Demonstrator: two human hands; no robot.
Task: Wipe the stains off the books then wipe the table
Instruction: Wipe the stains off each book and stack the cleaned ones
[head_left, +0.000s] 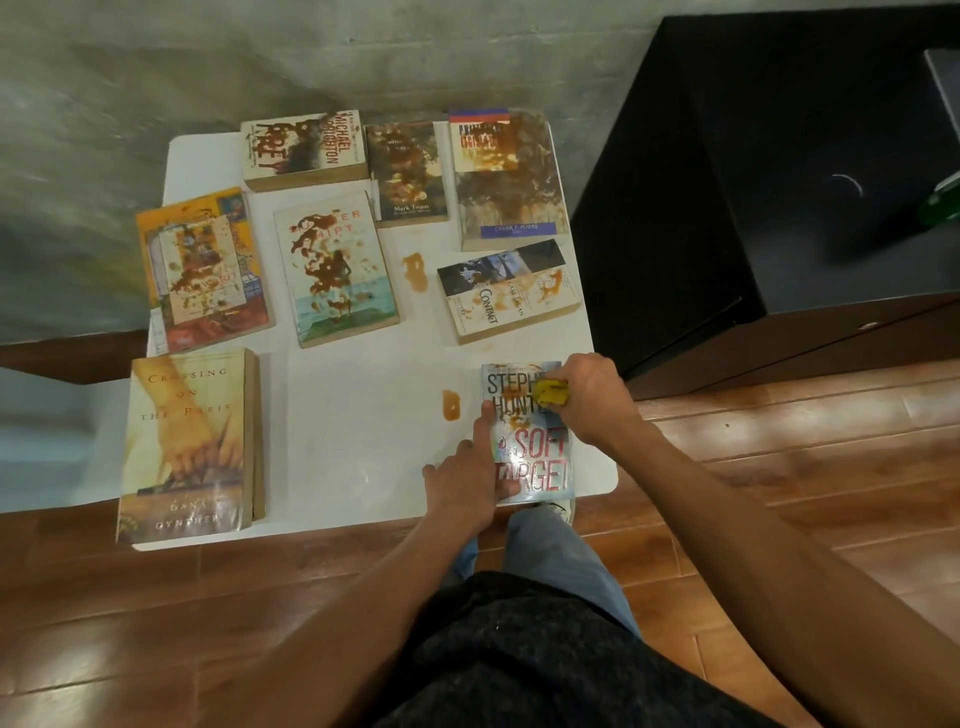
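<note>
Here the right hand (587, 395) grips a yellow cloth (551, 392) on the Soft Target book (535, 457), left hand (467, 478) pressing it flat

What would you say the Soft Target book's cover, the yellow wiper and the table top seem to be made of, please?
Soft Target book: a paperback whose cover looks like glossy laminated card, judging by the bright glare on its lower half. Yellow wiper: soft cloth or sponge, bunched in the right hand; which one is unclear. Table top: smooth white, probably plastic or laminate, with faint sheen and rounded corners.

Open table (337, 431) mid-front btwn Paris book (189, 441) & Soft Target book (535, 447).
</note>
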